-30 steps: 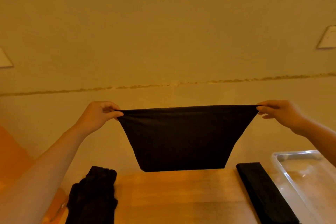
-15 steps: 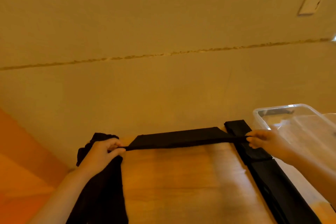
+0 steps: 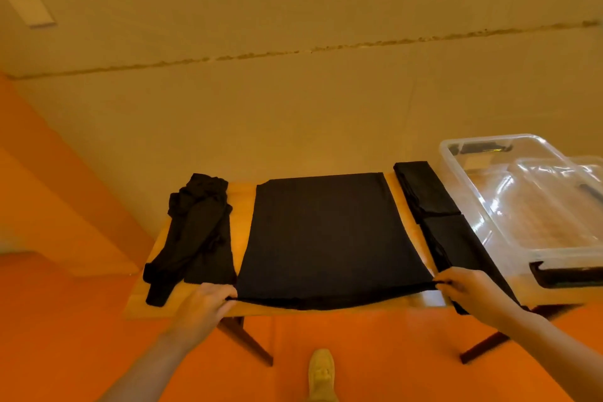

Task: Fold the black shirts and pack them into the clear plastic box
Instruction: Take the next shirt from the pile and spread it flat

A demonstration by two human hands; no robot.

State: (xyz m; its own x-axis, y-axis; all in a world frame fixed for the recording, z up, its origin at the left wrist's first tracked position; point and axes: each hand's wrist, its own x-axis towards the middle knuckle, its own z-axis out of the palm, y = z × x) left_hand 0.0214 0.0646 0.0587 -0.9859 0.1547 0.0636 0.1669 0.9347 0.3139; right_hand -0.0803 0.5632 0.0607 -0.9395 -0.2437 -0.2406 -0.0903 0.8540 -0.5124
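On the wooden table (image 3: 414, 228), left of the spread black shirt (image 3: 329, 235), lies a crumpled pile of black shirts (image 3: 195, 235). The left hand (image 3: 204, 303) pinches the spread shirt's near left corner at the table's front edge, fingers curled onto the cloth. The spread shirt lies flat across the table's middle. The right hand (image 3: 473, 290) pinches its near right corner the same way. Just right of the spread shirt sit folded black shirts (image 3: 434, 218) in a row, and beyond them, touching, the clear plastic box (image 3: 489, 205) stands open.
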